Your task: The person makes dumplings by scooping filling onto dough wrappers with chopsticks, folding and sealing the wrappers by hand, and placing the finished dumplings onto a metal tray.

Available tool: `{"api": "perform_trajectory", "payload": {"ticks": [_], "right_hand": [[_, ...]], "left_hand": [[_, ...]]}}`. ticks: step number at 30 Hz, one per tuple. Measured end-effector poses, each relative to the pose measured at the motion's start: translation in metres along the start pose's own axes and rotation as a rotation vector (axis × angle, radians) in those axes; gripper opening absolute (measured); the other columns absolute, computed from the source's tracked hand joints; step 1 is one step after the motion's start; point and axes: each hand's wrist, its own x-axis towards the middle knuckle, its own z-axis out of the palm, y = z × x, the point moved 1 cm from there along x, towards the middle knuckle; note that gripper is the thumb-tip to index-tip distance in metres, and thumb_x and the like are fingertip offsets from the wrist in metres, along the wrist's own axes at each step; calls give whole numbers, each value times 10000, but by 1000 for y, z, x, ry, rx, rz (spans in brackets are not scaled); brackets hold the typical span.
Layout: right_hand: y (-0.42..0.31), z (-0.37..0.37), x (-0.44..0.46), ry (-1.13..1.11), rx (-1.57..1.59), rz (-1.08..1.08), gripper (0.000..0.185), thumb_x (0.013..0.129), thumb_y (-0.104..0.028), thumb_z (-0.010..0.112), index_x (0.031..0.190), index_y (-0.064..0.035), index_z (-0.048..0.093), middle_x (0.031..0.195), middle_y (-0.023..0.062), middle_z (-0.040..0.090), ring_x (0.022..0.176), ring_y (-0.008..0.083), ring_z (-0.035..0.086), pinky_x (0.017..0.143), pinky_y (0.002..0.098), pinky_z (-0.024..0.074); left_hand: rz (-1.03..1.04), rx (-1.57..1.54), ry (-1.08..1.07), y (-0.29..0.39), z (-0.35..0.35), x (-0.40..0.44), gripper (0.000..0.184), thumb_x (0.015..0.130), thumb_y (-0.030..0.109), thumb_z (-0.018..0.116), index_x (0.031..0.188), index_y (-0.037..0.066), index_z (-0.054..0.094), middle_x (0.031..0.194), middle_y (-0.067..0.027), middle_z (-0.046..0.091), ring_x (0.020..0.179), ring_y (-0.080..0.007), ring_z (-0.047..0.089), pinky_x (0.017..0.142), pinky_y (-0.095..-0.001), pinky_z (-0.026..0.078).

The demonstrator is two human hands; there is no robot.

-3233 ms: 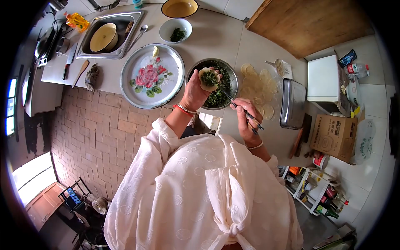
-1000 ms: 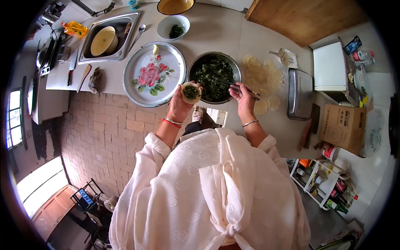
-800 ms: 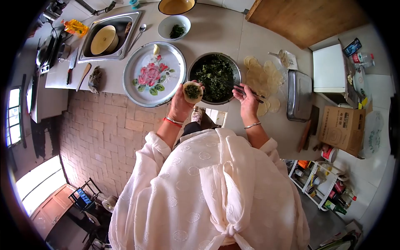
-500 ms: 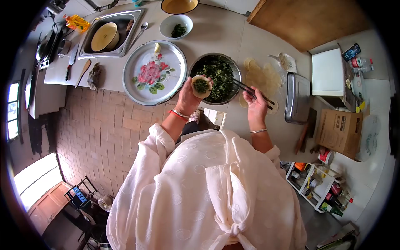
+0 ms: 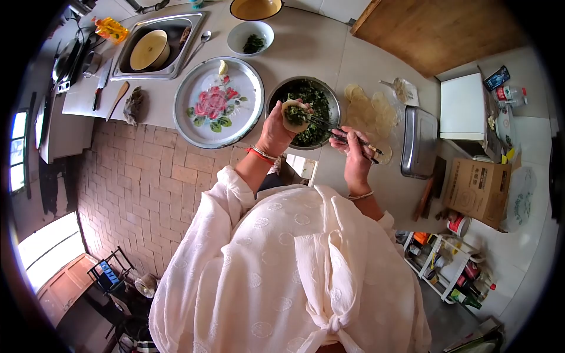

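My left hand (image 5: 275,133) cradles a round dumpling wrapper (image 5: 293,125) with chopped green filling on it, over the near left rim of a steel bowl (image 5: 272,94). In my right hand (image 5: 356,154) is a pair of dark chopsticks (image 5: 336,130), their tips at the filling on the wrapper. More chopped greens (image 5: 318,101) fill the bowl beneath. Right of it lie several flat, overlapping wrappers (image 5: 374,112) on the counter. A large enamel tray (image 5: 182,88) with a painted rose stands to the left, one folded dumpling (image 5: 223,67) near its far edge.
Behind the tray stands a white bowl (image 5: 234,40) with some greens. A sink (image 5: 126,59) with a yellow basin (image 5: 150,50), a knife (image 5: 101,82) and a wooden spatula (image 5: 118,101) are at left. A metal lidded box (image 5: 419,144) and a carton (image 5: 478,187) sit right.
My right hand has shifted slightly left, bringing the chopstick tips from the bowl to the wrapper. My left hand has moved slightly right and up with the wrapper.
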Motion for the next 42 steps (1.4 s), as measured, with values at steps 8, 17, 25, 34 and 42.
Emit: {"api": "perform_trajectory", "payload": {"ticks": [8,17,25,34,42], "right_hand": [[-16,-2,2,-57,-67,-27,317,1010,-213,498,1132,67,584,1006,209,692,774,234,705,718,314,579],[-9,-23,16,56,188,25,279,986,-190,529,1074,63,608,945,212,691,738,259,703,685,319,583],[10,-21,20,89,267,125,258,981,-175,538,1056,57,620,929,200,691,738,255,701,686,316,584],[-4,-22,14,-11,279,122,250,994,-168,508,1048,48,621,931,214,696,723,256,700,666,323,584],[0,-19,15,7,162,108,253,1000,-180,506,1046,40,621,911,207,701,713,234,700,655,311,573]], "left_hand": [[9,-8,17,0,-1,5,500,1039,382,378,1336,-14,447,1228,-172,593,1207,-327,546,1047,-412,446],[-9,-34,90,-3,4,8,500,1045,375,359,1338,-19,450,1256,-177,583,1227,-309,541,1055,-417,446],[-9,-41,-6,-5,9,9,506,1046,374,345,1339,-25,452,1297,-194,562,1231,-319,542,1074,-421,428],[-2,-111,8,-2,14,5,533,1047,397,327,1343,-28,452,1323,-217,540,1261,-355,511,1079,-432,426],[-11,-109,0,0,21,-1,568,1053,418,278,1362,-31,437,1329,-219,536,1260,-347,513,1082,-428,427]]}}
